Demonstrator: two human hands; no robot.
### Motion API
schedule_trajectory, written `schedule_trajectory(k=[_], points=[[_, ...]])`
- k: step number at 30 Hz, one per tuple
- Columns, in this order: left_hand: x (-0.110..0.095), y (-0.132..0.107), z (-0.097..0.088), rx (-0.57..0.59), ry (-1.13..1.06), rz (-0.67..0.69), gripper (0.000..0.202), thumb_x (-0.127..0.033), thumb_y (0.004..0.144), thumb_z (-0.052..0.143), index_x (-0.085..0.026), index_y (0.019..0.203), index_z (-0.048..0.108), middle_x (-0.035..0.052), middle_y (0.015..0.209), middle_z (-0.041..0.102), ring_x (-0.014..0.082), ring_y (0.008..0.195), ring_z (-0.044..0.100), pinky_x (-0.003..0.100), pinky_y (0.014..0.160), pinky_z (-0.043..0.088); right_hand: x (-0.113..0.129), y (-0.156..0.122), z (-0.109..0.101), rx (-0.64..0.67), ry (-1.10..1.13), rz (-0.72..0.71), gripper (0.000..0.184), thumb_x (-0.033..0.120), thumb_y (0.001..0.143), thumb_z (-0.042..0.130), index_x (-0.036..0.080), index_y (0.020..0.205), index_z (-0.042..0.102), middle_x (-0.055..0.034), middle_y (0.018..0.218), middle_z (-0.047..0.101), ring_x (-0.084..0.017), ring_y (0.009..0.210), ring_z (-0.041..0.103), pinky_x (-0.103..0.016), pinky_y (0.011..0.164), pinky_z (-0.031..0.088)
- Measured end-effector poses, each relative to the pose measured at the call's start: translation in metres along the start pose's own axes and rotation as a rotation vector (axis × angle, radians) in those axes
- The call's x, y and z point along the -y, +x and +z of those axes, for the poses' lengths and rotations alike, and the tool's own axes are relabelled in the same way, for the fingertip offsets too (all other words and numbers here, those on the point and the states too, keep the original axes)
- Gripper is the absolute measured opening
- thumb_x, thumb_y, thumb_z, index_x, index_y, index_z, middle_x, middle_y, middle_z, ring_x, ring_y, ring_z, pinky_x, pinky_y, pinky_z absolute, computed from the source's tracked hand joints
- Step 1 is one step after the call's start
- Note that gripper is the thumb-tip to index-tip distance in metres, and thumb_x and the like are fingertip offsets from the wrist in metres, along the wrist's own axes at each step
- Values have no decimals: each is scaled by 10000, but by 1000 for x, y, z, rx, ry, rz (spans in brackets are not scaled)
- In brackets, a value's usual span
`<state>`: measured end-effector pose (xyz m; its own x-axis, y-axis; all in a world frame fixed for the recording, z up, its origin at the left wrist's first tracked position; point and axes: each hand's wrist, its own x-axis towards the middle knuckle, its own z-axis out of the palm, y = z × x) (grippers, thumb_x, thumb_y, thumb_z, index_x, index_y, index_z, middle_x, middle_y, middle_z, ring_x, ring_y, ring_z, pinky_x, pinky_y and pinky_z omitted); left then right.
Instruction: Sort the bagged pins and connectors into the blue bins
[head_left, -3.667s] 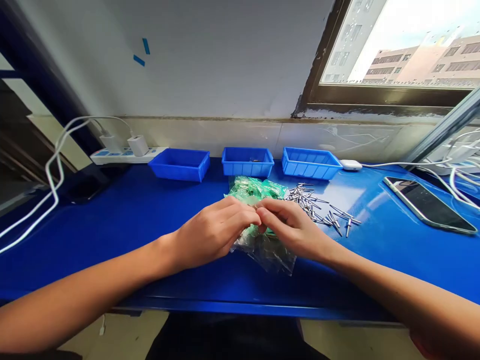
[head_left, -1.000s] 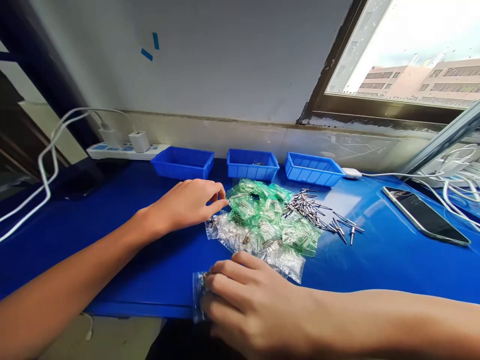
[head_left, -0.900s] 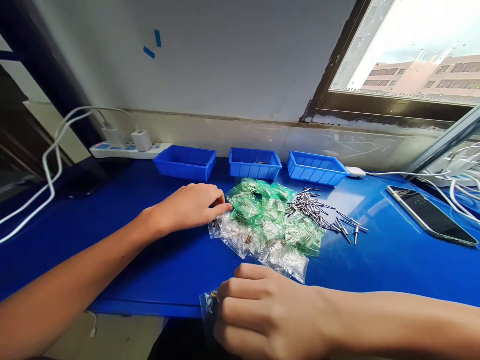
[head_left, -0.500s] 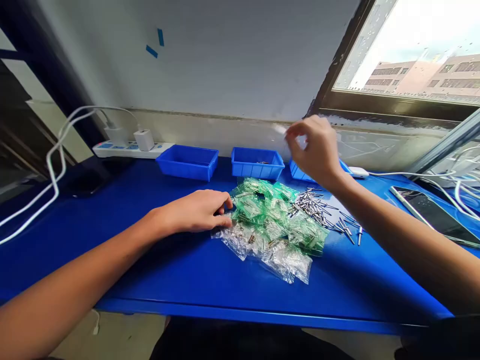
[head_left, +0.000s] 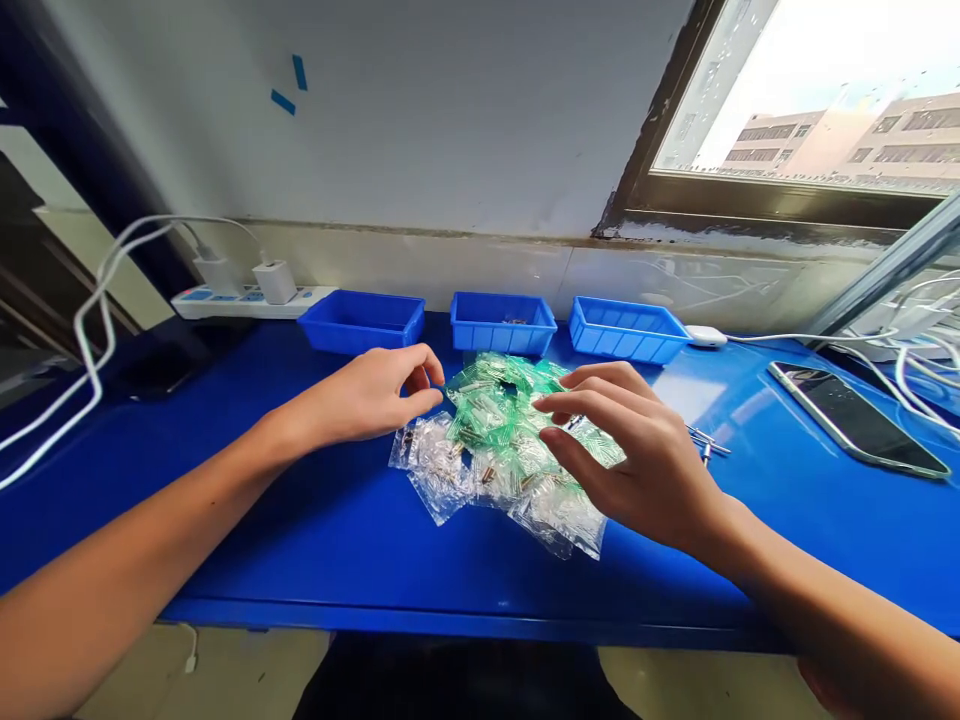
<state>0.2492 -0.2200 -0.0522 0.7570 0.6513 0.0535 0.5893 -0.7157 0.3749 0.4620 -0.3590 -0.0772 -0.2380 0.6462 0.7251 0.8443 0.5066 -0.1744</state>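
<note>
A heap of small plastic bags [head_left: 499, 440], some green and some clear with small metal parts inside, lies on the blue table [head_left: 300, 520]. My left hand [head_left: 371, 392] hovers at the heap's left edge, thumb and forefinger curled toward each other, nothing visible in them. My right hand [head_left: 630, 455] is over the heap's right side with fingers spread and empty. It covers most of a pile of metal pins [head_left: 705, 443] lying to the right of the bags.
Three blue bins stand along the wall: left [head_left: 361, 321], middle [head_left: 504, 322], right [head_left: 626, 329]. A phone [head_left: 855, 418] lies at the right, with white cables [head_left: 911, 340] behind it. A power strip with chargers [head_left: 240, 295] sits at the back left.
My right hand took a small bag from the near edge up to the right bin, then came back down empty over the heap. My left hand stayed at the heap's left edge.
</note>
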Motion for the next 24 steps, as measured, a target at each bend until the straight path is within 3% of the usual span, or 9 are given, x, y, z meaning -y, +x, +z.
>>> schedule_trajectory(k=[4, 9, 11, 14, 16, 19, 21, 24], points=[[-4, -1, 2, 174, 82, 24, 408, -515, 716, 599, -189, 959, 628, 42, 953, 652, 202, 864, 593, 251, 696, 419, 2, 8, 14, 81, 58, -46, 97, 215, 856, 531, 175, 842, 618, -66, 732, 643, -213, 818, 544, -376, 723, 462], [-3, 3, 8, 180, 56, -41, 226, -392, 755, 557, -187, 836, 606, 5, 763, 648, 156, 664, 579, 231, 575, 386, 22, -3, 24, 221, 166, -218, 107, 223, 858, 528, 167, 852, 619, -52, 709, 617, -214, 889, 542, -365, 760, 436], [-2, 4, 10, 190, 39, -21, 208, -362, 781, 521, -184, 863, 590, 1, 748, 637, 152, 651, 572, 231, 571, 387, 25, -6, 22, 211, 184, -270, 110, 225, 859, 528, 165, 837, 618, -46, 690, 614, -210, 888, 546, -356, 752, 430], [1, 6, 11, 185, 78, 15, 241, -333, 836, 435, -184, 966, 574, 13, 775, 632, 169, 698, 580, 246, 600, 402, 19, -3, 23, 138, 202, -235, 132, 211, 863, 518, 156, 793, 616, -51, 670, 612, -198, 843, 547, -342, 730, 441], [3, 7, 10, 98, 123, 34, 281, -298, 858, 393, -176, 1055, 552, 34, 834, 633, 182, 759, 588, 267, 656, 422, 12, 1, 26, 121, 227, -195, 134, 191, 861, 513, 151, 781, 613, -53, 658, 608, -188, 793, 543, -333, 701, 449], [-2, 6, 8, -149, 102, 102, 310, -248, 860, 398, -166, 1135, 514, 54, 920, 622, 178, 831, 584, 292, 753, 444, 7, 3, 30, 117, 298, -158, 101, 158, 848, 512, 156, 792, 596, -39, 647, 605, -166, 714, 531, -319, 661, 452], [-11, 2, 7, -285, 1, 154, 299, -245, 851, 443, -173, 1134, 506, 42, 910, 620, 164, 824, 585, 289, 777, 459, 6, 0, 29, 57, 340, -128, 75, 142, 843, 508, 162, 828, 578, -31, 659, 606, -155, 688, 527, -311, 641, 453], [-29, -6, 12, -372, -223, 208, 297, -247, 833, 514, -184, 1123, 496, 24, 869, 624, 151, 799, 599, 282, 764, 490, 8, -4, 23, -47, 383, -49, 125, 150, 844, 508, 156, 963, 545, -12, 672, 582, -141, 660, 529, -308, 635, 454]])
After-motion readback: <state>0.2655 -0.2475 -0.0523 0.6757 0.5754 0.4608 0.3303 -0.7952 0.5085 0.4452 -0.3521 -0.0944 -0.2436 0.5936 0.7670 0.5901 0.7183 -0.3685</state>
